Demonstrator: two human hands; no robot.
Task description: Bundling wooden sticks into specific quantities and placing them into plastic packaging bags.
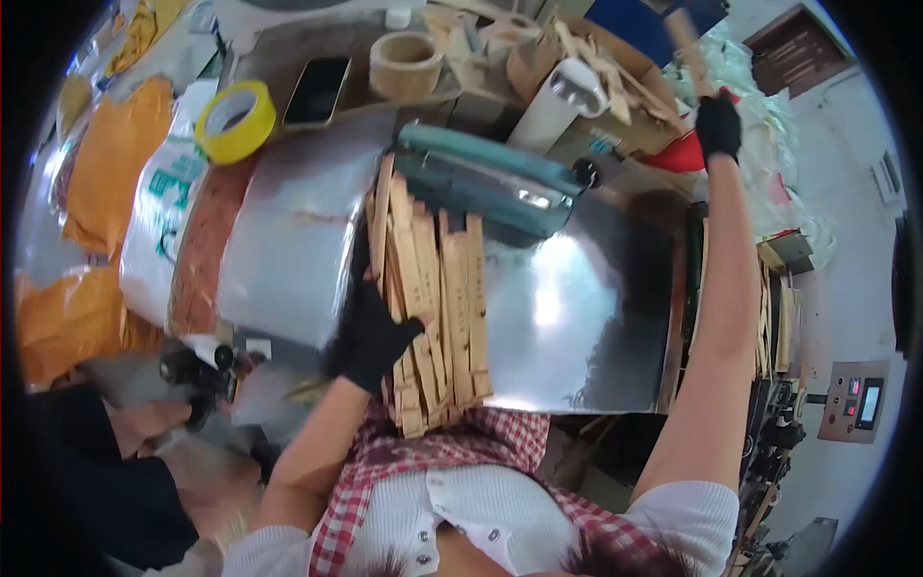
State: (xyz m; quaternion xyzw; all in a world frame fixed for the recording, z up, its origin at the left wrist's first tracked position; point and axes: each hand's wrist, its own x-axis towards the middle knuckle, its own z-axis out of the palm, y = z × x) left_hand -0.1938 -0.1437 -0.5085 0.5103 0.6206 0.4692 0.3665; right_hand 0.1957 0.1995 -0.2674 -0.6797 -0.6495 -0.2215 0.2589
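Note:
A bundle of flat, light wooden strips (452, 298) lies on the shiny metal-topped table, its near ends sticking out over the front edge by my apron. My left hand (375, 332), in a black fingertip-baring glove, grips the bundle's left side, thumb over the top; its other fingers are mostly hidden. Far to the right, my right arm is stretched out, and my gloved right hand (718, 130) is closed round a wooden strip (686, 43) that points up and is blurred. Just behind the bundle sits a long teal machine (486, 178).
Yellow tape (234, 122), a phone (317, 91) and a tan tape roll (406, 67) sit at the back left. A white cylinder (558, 106) stands beside a box of wood pieces (615, 72). Another person's bare legs (207, 481) are at lower left.

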